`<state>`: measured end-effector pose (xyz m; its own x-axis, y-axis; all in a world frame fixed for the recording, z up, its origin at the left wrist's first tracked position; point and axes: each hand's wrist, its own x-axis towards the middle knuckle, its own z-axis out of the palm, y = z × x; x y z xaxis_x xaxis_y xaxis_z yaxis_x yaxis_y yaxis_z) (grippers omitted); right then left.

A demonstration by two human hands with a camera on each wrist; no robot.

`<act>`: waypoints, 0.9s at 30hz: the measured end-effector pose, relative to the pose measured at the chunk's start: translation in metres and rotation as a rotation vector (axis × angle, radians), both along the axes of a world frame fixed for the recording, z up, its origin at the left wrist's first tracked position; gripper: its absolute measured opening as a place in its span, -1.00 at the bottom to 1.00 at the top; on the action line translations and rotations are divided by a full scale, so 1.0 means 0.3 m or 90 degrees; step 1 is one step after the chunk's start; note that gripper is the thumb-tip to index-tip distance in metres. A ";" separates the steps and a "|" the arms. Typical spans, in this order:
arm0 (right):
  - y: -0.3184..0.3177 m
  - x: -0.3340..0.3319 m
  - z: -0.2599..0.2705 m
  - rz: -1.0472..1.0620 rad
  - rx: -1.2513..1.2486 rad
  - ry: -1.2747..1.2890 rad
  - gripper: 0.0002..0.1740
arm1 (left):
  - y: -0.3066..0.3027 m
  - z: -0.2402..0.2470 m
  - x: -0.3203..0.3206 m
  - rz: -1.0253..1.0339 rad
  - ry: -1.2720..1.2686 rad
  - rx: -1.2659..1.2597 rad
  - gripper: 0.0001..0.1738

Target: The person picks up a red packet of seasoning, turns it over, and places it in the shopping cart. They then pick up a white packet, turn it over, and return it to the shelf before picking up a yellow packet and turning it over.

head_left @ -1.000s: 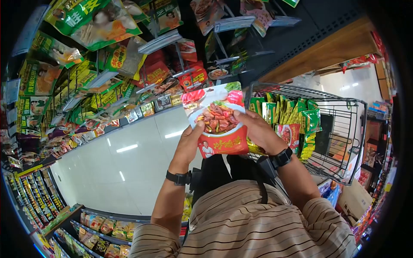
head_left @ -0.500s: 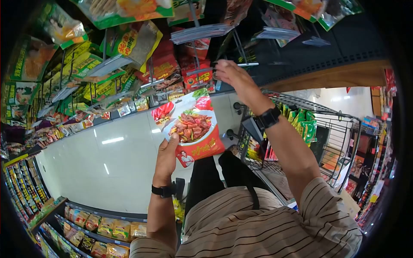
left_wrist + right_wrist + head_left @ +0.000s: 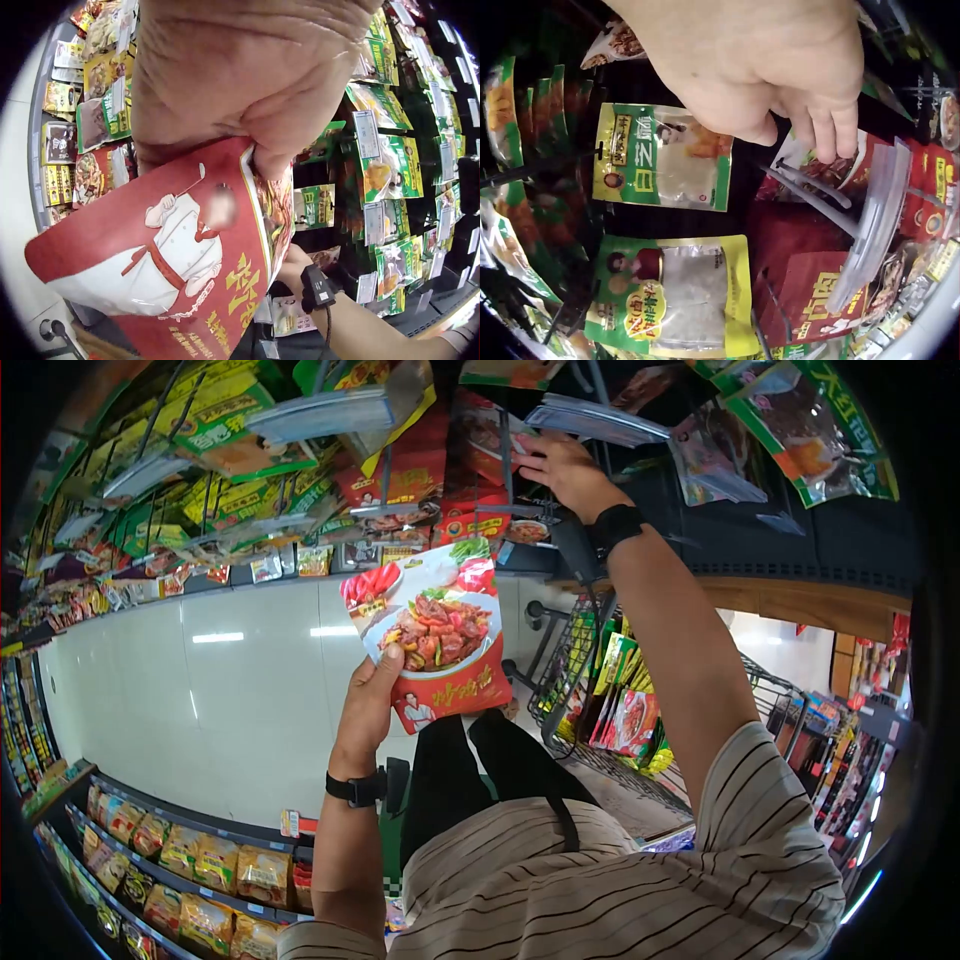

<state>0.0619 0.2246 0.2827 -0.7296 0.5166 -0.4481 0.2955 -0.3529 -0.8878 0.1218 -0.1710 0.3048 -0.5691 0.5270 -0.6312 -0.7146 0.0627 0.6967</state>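
My left hand (image 3: pixel 367 710) grips the lower left edge of a red and white food packet (image 3: pixel 445 635), thumb on its front, which pictures a dish of meat and peppers. Seen from the left wrist, the packet (image 3: pixel 157 255) hangs below the left hand (image 3: pixel 247 67). My right hand (image 3: pixel 570 475) reaches among the hanging packets at the rack, its fingers extended. In the right wrist view the right hand (image 3: pixel 765 67) is at a red and white packet (image 3: pixel 817 169) on a metal hook, beside a clear label holder (image 3: pixel 874 225); whether the fingertips touch the packet I cannot tell.
A wire shopping cart (image 3: pixel 560 680) holding several packets stands on the right, below my right forearm. Hooks with green and yellow packets (image 3: pixel 215 430) line the rack at the upper left. Lower shelves with bagged goods (image 3: pixel 215 860) are at the bottom left.
My right hand has left the held packet and moved up to the hooks. The left hand keeps its grip, and the packet has shifted left in the head view.
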 end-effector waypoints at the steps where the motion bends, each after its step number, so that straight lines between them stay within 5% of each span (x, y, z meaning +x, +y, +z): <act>1: 0.000 0.000 0.007 -0.002 0.004 -0.004 -0.53 | -0.001 -0.002 0.002 0.011 -0.004 0.004 -0.52; 10: 0.025 -0.022 0.023 0.002 0.056 -0.032 -0.57 | 0.010 -0.025 -0.003 0.037 -0.019 0.009 -0.53; 14: 0.132 -0.051 -0.133 -0.038 -0.019 0.023 -0.67 | 0.014 -0.054 -0.021 0.018 -0.025 0.009 -0.53; 21: 0.051 -0.031 -0.034 -0.076 -0.010 -0.015 -0.70 | 0.050 -0.025 -0.040 -0.001 -0.003 0.013 -0.48; 27: -0.052 0.171 0.094 0.118 -0.012 0.099 -0.54 | 0.126 -0.029 -0.058 -0.053 0.036 0.013 -0.43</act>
